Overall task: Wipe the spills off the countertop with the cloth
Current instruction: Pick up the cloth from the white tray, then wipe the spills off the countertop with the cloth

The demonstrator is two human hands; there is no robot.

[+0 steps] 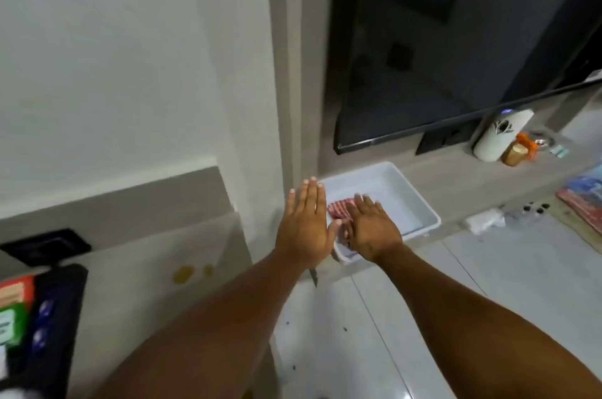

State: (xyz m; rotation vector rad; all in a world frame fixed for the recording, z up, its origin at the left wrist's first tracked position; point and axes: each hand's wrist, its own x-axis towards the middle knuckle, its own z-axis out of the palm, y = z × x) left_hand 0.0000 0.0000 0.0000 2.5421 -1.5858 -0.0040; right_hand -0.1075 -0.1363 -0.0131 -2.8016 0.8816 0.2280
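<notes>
A red-and-white striped cloth [338,208] lies in a white plastic tub [420,203] on a low ledge. My right hand [371,227] hovers flat over the tub, fingers apart, covering part of the cloth; whether it touches the cloth is unclear. My left hand [304,222] is stretched out flat just left of the tub, holding nothing. Two yellow spills [184,275] mark the pale countertop [146,268] at the lower left, well away from both hands.
A black screen [456,56] leans above the ledge. A white bottle [495,138], an orange-lidded jar [518,151] and small items stand at the right. Packets on a dark surface [42,317] sit at the lower left. White floor tiles [423,317] lie below.
</notes>
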